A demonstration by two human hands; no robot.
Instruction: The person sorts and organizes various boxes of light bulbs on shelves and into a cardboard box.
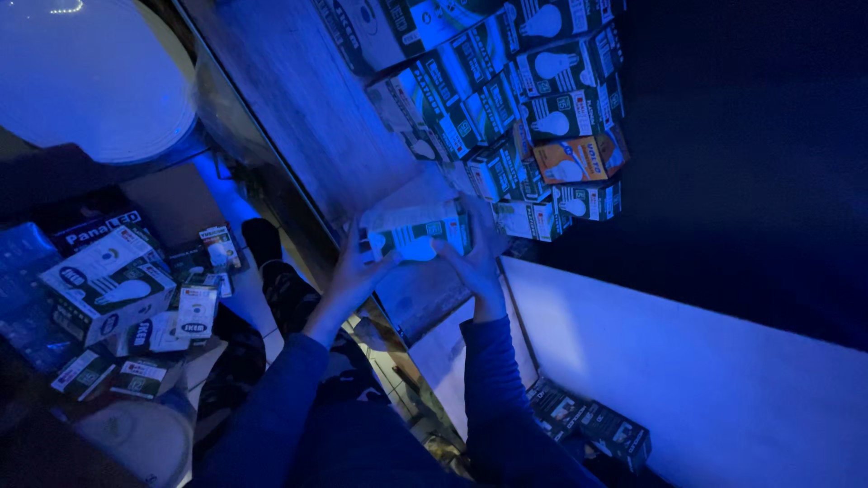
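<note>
Bulb box (416, 232), white and green with bulb picture, clasped between left hand (351, 276) and right hand (476, 262) grips

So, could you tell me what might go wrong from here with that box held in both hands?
The bulb box is pinched between the left hand and right hand right beside the stacked boxes on the wooden shelf; a nudge could probably topple that stack. The dim blue light makes edges hard to judge, so the box might slip. Loose boxes on the floor by the feet could be stepped on.
</note>
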